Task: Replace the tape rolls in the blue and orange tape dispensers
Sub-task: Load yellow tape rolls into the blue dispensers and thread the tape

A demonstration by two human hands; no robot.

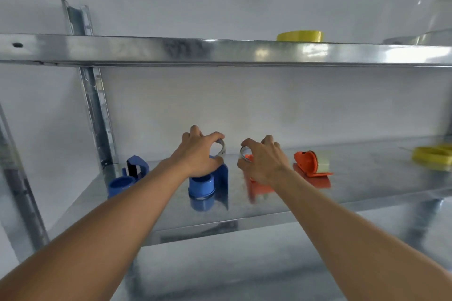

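On the metal shelf (367,188) stand two blue tape dispensers, one at the left (129,176) and one in the middle (210,186). My left hand (198,154) is above the middle one, fingers closed on a thin, nearly used-up tape ring (221,148). My right hand (263,161) grips a second thin tape ring (243,153) above an orange dispenser (259,188), which the hand partly hides. Another orange dispenser (309,162) with a clear tape roll (322,161) lies to the right.
A yellow tape roll (300,36) lies on the upper shelf, whose metal edge (220,50) runs across the view. Yellow objects (433,155) sit at the far right of the lower shelf. An upright post (94,95) stands at the left.
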